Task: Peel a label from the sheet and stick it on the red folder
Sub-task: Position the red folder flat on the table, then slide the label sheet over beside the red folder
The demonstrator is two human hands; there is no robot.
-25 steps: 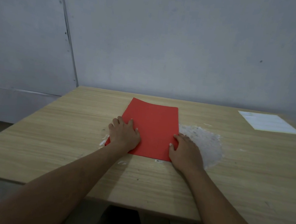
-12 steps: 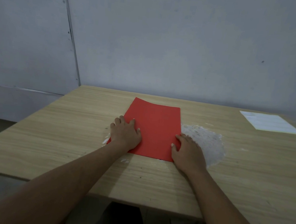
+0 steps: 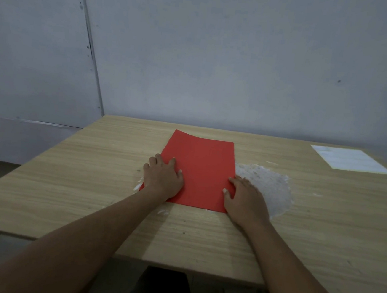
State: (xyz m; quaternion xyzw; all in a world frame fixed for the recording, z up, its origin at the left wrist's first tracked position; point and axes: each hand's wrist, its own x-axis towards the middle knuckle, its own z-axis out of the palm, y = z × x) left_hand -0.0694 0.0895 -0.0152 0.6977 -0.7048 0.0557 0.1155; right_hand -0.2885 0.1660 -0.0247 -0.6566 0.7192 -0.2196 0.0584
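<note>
Two flat hands pin the red folder (image 3: 200, 171) at mid-counter (image 3: 65, 176): the left hand (image 3: 164, 178) on its near left corner, the right hand (image 3: 245, 198) at its right edge, each grip spread wide, holding nothing. The label sheet (image 3: 351, 159) lies well apart, far right. It looks thin, light and floppy; best lifted at a corner, a label picked by its edge. No writing is legible

wooden table (image 3: 64, 180), white scuffed patch (image 3: 267, 187), grey wall (image 3: 221, 53)
</note>
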